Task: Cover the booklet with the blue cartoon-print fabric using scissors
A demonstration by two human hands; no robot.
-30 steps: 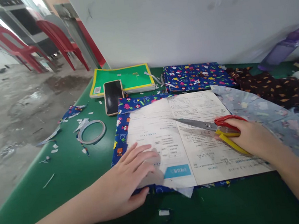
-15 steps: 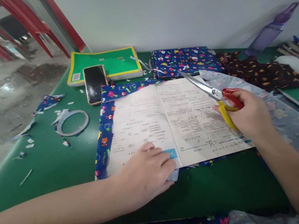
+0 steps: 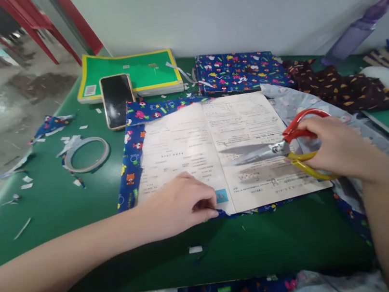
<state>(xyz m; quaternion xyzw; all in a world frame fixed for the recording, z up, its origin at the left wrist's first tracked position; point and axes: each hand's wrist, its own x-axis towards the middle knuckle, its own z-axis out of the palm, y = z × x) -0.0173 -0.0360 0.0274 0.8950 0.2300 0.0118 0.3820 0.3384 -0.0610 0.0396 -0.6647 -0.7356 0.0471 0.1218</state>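
Observation:
An open printed book [image 3: 175, 139] lies on blue cartoon-patterned fabric [image 3: 131, 177], which is folded over its left and top edges. My left hand [image 3: 184, 199] rests at the lower left page, thumb and fingers pinched on the fabric edge by the bottom of the spine. Over the right page, my right hand [image 3: 341, 146] holds scissors [image 3: 278, 148] with one red and one yellow handle. Their blades are slightly apart and point left toward the spine. Pale patterned fabric [image 3: 293, 102] spreads out from the book's right side, under my right hand.
A roll of tape [image 3: 105, 152] and paper scraps lie on the green table [image 3: 107, 271] at left. Behind are a phone [image 3: 118, 101] leaning on a green book [image 3: 132, 72], a blue patterned book [image 3: 242, 70], brown cloth [image 3: 343, 89] and a purple bottle [image 3: 356, 31].
The scissors have turned from pointing up and away to pointing left, and their blades have parted. My left hand has shifted slightly and pinches the fabric edge. A white scrap now shows near the front.

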